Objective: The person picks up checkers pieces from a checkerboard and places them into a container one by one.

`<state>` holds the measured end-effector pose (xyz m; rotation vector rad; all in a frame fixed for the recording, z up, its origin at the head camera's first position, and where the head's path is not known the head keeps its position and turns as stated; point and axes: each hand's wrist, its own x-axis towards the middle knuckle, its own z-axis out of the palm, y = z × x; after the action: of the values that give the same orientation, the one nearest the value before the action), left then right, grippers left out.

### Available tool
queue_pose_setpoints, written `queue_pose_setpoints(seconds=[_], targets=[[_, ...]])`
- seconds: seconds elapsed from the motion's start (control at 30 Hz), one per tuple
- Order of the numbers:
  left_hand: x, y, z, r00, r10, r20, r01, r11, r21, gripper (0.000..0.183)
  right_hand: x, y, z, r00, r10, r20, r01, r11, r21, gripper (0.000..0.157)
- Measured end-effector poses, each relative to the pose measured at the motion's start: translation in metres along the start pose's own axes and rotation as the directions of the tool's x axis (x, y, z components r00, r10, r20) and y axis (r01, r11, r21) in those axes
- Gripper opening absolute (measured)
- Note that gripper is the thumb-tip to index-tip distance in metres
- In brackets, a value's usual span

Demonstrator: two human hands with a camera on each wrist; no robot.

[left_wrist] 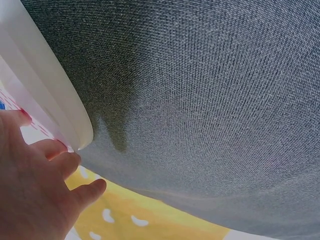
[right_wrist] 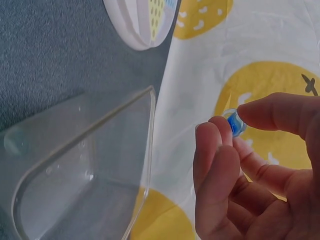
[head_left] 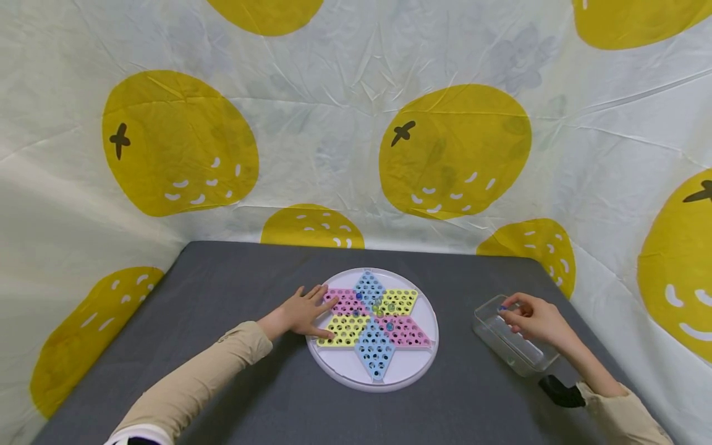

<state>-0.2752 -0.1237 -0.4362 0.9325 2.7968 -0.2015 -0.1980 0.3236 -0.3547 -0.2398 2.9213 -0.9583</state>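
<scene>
A round white Chinese checkers board (head_left: 414, 358) with a pink, yellow and blue star of holes lies on the table. Several glass marbles sit near the star's middle, among them a blue-green marble (head_left: 390, 326) and a dark blue marble (head_left: 358, 296). My left hand (head_left: 303, 314) rests with spread fingers on the board's left side. Over the clear plastic box (head_left: 514, 358) to the right, my right hand (head_left: 535, 318) pinches a clear marble with a blue swirl (right_wrist: 235, 124) between thumb and fingertips. In the right wrist view the marble is apart from the box's rim.
Dark grey cloth (head_left: 250, 389) covers the table. Behind and at both sides hangs a pale curtain (head_left: 317, 148) printed with big yellow fruit. A black strap (head_left: 562, 392) shows at my right wrist, near the box.
</scene>
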Motion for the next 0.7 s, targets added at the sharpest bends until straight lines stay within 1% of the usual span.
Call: queue_pose_setpoints(seconds=[0.27, 0.53, 0.7], targets=[[0.002, -0.001, 0.002, 1.0, -0.002, -0.007, 0.003, 1.0, 0.016, 0.084, 0.0, 0.009, -0.007, 1.0, 0.016, 0.009, -0.016, 1.0, -0.022, 0.032], [0.0, -0.001, 0.002, 1.0, 0.009, -0.009, -0.009, 1.0, 0.0, 0.084, 0.001, 0.021, -0.01, 0.999, 0.041, 0.02, -0.041, 0.999, -0.016, 0.035], [0.001, -0.001, 0.002, 1.0, 0.006, -0.006, -0.006, 1.0, 0.005, 0.084, 0.002, 0.027, -0.012, 0.997, 0.067, 0.029, -0.067, 0.998, 0.006, 0.037]])
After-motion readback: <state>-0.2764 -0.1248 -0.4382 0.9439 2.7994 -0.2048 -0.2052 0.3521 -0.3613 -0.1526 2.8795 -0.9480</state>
